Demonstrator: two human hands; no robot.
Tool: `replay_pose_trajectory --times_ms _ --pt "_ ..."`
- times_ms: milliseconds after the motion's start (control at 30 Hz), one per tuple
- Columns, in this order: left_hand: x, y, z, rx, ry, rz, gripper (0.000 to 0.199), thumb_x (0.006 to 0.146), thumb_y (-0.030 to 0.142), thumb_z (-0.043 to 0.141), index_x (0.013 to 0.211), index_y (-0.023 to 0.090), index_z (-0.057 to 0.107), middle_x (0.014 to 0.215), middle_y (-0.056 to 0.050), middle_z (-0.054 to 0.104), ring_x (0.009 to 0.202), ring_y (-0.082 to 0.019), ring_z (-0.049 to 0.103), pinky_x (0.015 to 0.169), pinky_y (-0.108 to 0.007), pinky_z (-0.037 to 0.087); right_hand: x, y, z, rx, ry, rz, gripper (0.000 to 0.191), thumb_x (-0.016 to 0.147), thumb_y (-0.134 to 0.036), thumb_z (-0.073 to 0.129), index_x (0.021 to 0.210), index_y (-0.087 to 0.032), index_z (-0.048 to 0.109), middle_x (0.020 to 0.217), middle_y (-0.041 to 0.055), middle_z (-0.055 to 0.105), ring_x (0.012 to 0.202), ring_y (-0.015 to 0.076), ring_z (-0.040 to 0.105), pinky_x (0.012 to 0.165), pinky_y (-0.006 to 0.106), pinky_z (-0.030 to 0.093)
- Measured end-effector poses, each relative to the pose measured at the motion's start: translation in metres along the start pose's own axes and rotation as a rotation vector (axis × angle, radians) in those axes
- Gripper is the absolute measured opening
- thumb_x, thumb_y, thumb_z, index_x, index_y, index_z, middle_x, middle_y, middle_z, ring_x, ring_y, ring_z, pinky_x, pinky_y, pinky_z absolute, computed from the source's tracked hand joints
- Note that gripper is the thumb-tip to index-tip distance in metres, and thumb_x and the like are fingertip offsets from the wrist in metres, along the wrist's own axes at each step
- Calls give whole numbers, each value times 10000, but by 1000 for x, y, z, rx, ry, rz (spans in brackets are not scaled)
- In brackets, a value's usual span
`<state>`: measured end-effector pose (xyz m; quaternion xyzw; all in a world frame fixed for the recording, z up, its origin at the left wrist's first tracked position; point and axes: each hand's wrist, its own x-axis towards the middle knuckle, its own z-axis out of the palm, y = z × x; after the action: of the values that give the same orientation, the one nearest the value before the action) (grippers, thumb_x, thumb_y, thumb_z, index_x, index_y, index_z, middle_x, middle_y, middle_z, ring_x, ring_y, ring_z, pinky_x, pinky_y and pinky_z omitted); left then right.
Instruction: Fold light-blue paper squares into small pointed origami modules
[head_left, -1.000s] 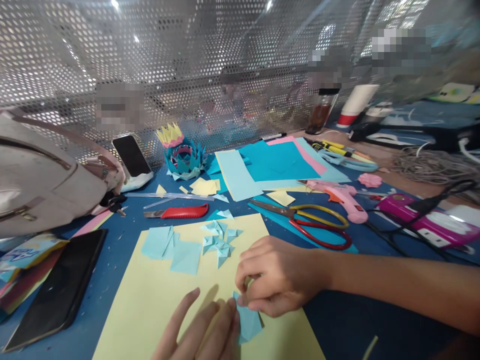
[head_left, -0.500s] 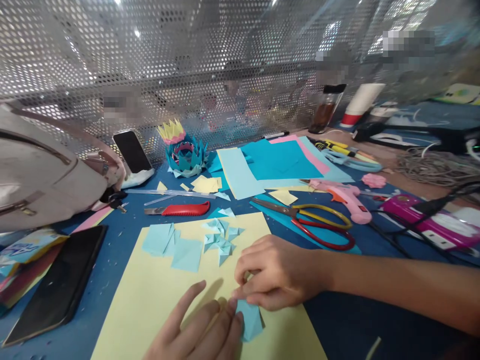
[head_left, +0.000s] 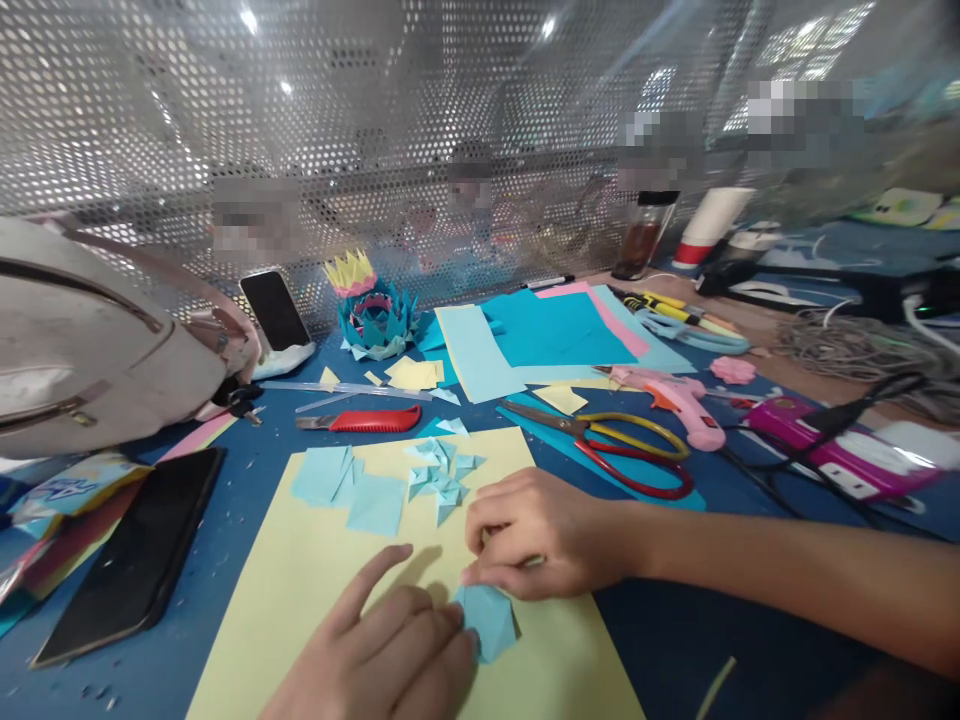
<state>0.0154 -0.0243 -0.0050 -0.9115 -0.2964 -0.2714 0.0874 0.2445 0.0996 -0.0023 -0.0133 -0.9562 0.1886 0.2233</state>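
A partly folded light blue paper piece (head_left: 487, 622) lies on a large yellow sheet (head_left: 300, 600). My right hand (head_left: 544, 535) pinches its top corner, fingers curled together. Along the paper's left edge, my left hand (head_left: 397, 640) presses with its fingertips, the index finger raised and stretched away from the others. Light blue squares (head_left: 377, 504) rest near the sheet's upper left. Small folded blue pieces (head_left: 439, 480) form a cluster just above my right hand.
Scissors (head_left: 637, 440) and a pink glue gun (head_left: 682, 395) lie to the right. A red cutter (head_left: 375, 419), a paper flower (head_left: 375, 318) and coloured sheets (head_left: 562, 330) are behind. A black phone (head_left: 135, 560) and a bag (head_left: 97, 340) are left.
My left hand has slid slightly down and left, baring more of the blue paper's upper part. My right hand still pinches the corner. The whole view has shifted a little.
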Motion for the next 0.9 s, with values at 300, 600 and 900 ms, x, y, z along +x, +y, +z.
replay_pose_trajectory --times_ms 300,600,900 --pt "-1 1 15 -46 287 -54 336 1055 115 452 824 166 690 852 21 756 826 -125 673 1164 -403 369 -1 0 2 54 33 -53 374 1046 -305 509 745 -166 682 793 30 674 720 131 571 652 268 393" --pt "3 -14 6 -92 162 -150 337 1074 138 421 881 180 694 826 18 715 787 -132 597 1052 -375 353 -1 -2 2 142 -3 -86 251 1010 -279 569 823 -178 703 802 24 690 729 145 561 635 290 387" --pt "20 -14 4 -207 163 -215 246 1028 113 500 905 195 698 898 1 723 769 -139 587 866 -344 397 7 -4 4 298 -20 191 377 1009 -512 571 931 -164 696 868 26 688 838 145 580 762 274 433"
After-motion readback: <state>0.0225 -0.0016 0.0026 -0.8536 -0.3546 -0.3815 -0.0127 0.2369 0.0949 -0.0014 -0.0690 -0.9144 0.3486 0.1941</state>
